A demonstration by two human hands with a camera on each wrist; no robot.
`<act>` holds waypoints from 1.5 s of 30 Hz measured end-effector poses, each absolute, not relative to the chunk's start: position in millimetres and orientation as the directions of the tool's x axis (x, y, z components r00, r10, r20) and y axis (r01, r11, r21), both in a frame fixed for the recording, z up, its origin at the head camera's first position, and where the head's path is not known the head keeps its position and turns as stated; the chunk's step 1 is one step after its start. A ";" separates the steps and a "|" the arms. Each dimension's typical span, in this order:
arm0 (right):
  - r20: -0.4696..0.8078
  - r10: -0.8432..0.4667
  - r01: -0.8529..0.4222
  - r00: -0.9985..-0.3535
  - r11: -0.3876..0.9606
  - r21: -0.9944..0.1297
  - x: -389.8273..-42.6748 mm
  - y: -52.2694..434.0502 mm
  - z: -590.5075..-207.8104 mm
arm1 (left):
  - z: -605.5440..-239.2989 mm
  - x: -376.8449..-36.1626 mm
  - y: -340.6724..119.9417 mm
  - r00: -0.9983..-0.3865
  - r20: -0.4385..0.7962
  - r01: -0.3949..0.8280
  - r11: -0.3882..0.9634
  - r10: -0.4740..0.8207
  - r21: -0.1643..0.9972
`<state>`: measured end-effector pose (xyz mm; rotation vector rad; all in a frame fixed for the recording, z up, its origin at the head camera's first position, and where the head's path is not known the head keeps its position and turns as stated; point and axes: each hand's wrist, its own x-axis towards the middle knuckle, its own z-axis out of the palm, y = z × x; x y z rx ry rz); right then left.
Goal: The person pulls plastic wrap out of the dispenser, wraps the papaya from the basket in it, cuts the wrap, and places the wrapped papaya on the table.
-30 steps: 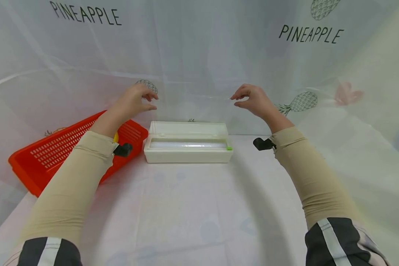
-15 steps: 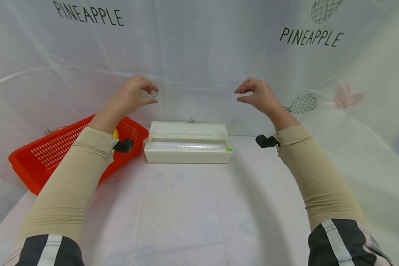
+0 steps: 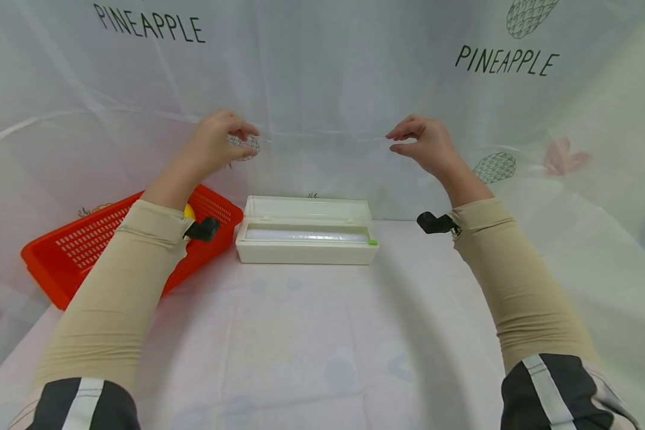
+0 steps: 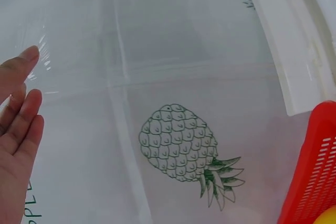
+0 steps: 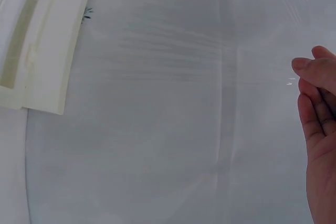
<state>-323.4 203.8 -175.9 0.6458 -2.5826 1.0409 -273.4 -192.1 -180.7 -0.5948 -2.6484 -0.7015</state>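
A white cling film dispenser box [image 3: 306,242] lies open at the back of the table. A clear film sheet [image 3: 319,170] rises from it, stretched between my two raised hands. My left hand [image 3: 249,144] pinches the sheet's upper left corner, and my right hand [image 3: 395,142] pinches the upper right corner. Both hands are well above the box. In the left wrist view, the film [image 4: 47,64] glints beside my fingers [image 4: 21,124], with the box [image 4: 283,40] beyond. In the right wrist view, the streaked film [image 5: 157,51] spreads from my fingers [image 5: 315,114] toward the box [image 5: 42,40].
A red slotted basket [image 3: 86,245] sits left of the box, with a yellow object [image 3: 189,211] inside it. A white cloth printed with pineapples covers the table [image 3: 312,346] and hangs as a backdrop close behind the box.
Both hands have moved upward, drawing more film out of the box. The box and basket have stayed in place.
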 end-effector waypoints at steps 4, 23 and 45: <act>0.426 -0.295 -0.507 -0.855 0.647 -0.570 -320.5 204.1 -173.7 | -177.2 -270.3 -190.5 -0.848 0.437 0.479 0.789 0.302 0.385; 0.543 -0.360 -0.639 -0.759 0.571 -0.515 -274.2 209.7 -188.2 | -195.7 -210.3 -194.4 -0.655 0.645 0.669 0.700 0.395 0.251; 0.667 -0.670 -0.941 -0.325 0.155 -0.302 -223.3 231.8 -214.5 | -244.7 -154.7 -208.6 -0.415 0.790 0.842 0.519 0.451 0.146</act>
